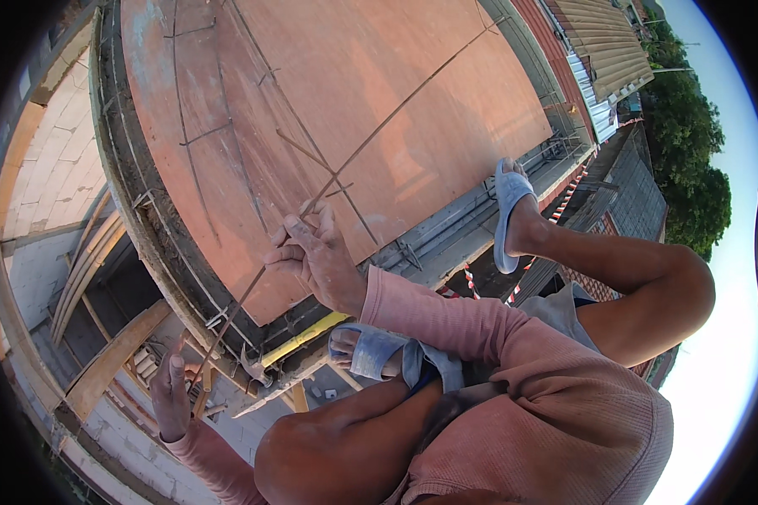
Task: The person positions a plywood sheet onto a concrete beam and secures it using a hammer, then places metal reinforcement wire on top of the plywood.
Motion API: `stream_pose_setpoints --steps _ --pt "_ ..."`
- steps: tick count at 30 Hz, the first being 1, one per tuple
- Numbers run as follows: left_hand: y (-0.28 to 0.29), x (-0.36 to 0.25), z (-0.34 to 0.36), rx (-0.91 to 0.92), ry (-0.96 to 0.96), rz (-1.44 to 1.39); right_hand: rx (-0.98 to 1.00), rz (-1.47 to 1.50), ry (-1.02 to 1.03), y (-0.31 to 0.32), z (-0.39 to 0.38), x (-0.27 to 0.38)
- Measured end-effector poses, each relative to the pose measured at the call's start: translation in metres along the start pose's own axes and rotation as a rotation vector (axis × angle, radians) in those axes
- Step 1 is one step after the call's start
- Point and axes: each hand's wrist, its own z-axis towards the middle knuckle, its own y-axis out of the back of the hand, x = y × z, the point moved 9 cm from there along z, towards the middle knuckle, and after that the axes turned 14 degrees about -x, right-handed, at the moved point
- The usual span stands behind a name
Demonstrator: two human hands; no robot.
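Fingers of both hands, left (pixel 170 389) and right (pixel 316 257), pinched around one long rusty rebar rod (pixel 253 282) above plywood formwork (pixel 328 101)

Bright daylight, sky glare blown out at right; heavy fisheye bending, dark rim vignette; focus sharp.

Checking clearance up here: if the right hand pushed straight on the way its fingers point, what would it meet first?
The right hand grips a long thin steel rod, fingers pointing up over the reddish plywood deck. Going on, it would probably meet that deck, though depth is unclear.
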Motion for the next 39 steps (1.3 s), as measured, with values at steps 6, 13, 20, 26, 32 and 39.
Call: stream_pose_setpoints --steps 6,13,20,26,32,39 --pt "-0.039 -0.009 -0.001 0.058 -0.420 0.307 -0.154 -0.048 -0.040 0.033 -0.013 -0.011" --pt "-0.064 0.018 0.032 -0.055 -0.397 0.136 -0.044 -0.327 0.103 0.012 0.023 0.021" --pt "-0.073 0.041 0.043 -0.394 -0.175 -0.123 0.180 -1.162 0.733 -0.045 0.111 0.040" --pt "-0.104 -0.022 0.090 -0.535 -0.107 -0.246 -0.138 -1.438 0.728 -0.042 0.207 -0.015" --pt "-0.090 -0.019 0.103 -0.669 -0.057 -0.331 -0.189 -0.895 0.457 -0.056 0.176 -0.009" --pt "-0.084 -0.016 0.097 -0.645 -0.013 -0.486 -0.150 -0.659 0.156 -0.001 0.126 0.054"
